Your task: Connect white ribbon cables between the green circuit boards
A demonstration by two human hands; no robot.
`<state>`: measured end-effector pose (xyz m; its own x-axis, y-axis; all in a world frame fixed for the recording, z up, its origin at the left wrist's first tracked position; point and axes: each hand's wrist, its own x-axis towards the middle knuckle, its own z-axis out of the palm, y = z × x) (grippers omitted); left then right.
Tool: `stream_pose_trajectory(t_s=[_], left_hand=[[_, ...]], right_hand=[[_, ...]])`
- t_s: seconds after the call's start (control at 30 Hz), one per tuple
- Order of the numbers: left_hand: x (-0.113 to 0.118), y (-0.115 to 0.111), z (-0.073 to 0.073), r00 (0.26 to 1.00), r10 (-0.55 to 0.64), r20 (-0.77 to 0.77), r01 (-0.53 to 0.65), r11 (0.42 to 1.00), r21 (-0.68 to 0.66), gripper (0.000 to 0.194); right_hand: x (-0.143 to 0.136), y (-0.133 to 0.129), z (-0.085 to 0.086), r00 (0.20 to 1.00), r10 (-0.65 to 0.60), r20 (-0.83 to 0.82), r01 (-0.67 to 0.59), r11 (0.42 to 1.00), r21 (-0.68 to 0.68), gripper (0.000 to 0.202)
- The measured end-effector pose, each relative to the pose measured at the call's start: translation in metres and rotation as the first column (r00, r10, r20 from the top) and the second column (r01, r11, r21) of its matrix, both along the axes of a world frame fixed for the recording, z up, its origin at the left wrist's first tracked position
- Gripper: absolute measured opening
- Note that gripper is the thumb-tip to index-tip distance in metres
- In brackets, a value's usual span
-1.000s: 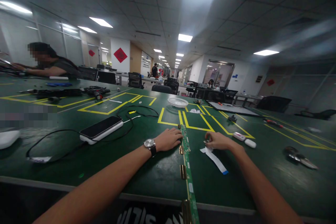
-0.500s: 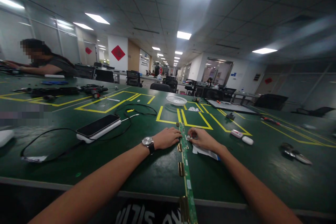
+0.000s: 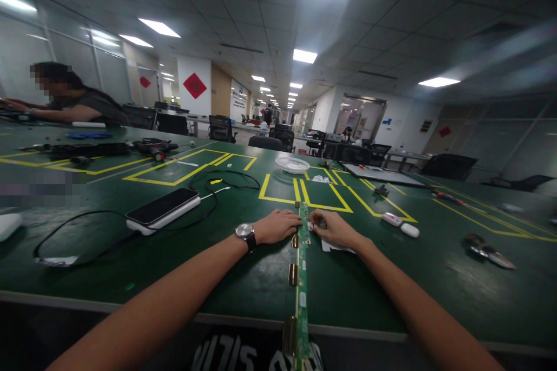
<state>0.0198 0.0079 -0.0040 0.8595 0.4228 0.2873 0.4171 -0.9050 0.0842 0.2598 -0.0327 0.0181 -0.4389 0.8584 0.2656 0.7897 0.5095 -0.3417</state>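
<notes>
A long, narrow green circuit board [image 3: 303, 278] with gold-coloured flex tabs along its left side runs from between my hands toward me, past the table's near edge. My left hand [image 3: 278, 226], with a watch on the wrist, has its fingertips at the board's left edge near the far end; its thumb is hidden. On the other side, my right hand [image 3: 334, 227] is closed, thumb and fingers pinching a small white piece [image 3: 310, 225] against or close to the board's right edge. Under the right hand lies a white sheet [image 3: 333, 247], partly covered.
On the green table [image 3: 243, 278] are a phone on a white block [image 3: 163, 208] with a black cable, a white basket [image 3: 292, 164], earbud-like cases [image 3: 391, 220], a shiny metal tool [image 3: 487, 252] and a whiteboard-like panel [image 3: 383, 175]. Another person [image 3: 82, 98] sits at the far left.
The near end of the circuit board has swung left, so it lies straighter toward me. My right hand has shifted slightly, its fingers still at the board; the left hand stays nearly in place.
</notes>
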Motion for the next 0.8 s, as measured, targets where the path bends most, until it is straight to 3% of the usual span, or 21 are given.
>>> stream_pose_trajectory(t_s=[0.27,0.67,0.8], left_hand=[[0.0011,0.0016,0.0031,0.999,-0.008,-0.041,0.003,0.992,-0.124,0.038],[0.0009,-0.0017,-0.0027,1.0,-0.007,0.02,0.01,0.99,-0.141,0.038],[0.0005,-0.0013,0.0031,0.995,0.024,0.092,-0.012,0.992,-0.123,0.043]], right_hand=[[-0.0013,-0.0011,0.0003,1.0,0.024,-0.007,-0.024,0.999,0.024,0.011],[-0.0006,0.0004,-0.0006,1.0,-0.001,-0.011,0.001,1.0,-0.008,0.012],[-0.002,-0.0013,0.0035,0.999,0.037,-0.011,-0.037,0.999,0.031,0.012]])
